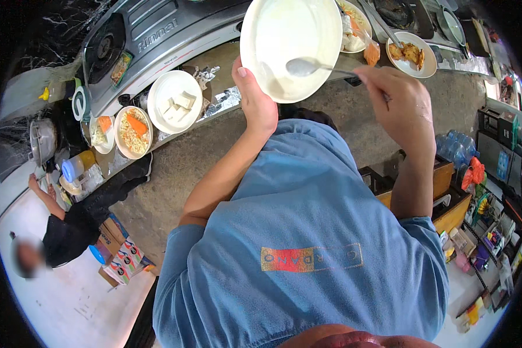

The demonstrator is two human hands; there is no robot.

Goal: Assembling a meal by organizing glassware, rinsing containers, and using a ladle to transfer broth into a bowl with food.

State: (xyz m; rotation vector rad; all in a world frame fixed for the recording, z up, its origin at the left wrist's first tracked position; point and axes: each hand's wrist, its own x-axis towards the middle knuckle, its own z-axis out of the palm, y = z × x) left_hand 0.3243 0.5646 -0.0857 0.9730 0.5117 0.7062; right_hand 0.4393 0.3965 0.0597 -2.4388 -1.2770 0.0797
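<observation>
My left hand (258, 107) grips the lower left edge of a white oval dish (334, 35), fingers out of sight beneath it. The dish is tilted toward me and looks coated with a thin whitish liquid. Pinched in my right hand (403, 107) is a metal spoon (301, 67), its bowl over the lower right part of the dish. On the counter to the left, a white plate (156, 95) carries several white blocks that look like tofu. Beside it stands a bowl (118, 138) of pale shreds with an orange piece, perhaps carrot.
A grey gas stove (151, 40) sits at the back left. Right of the dish is a bowl (432, 62) of browned food, with an orange-filled bag (372, 53) nearby. Another person (69, 232) is at far left. Wooden drawers (446, 197) and water bottles (457, 148) stand at right.
</observation>
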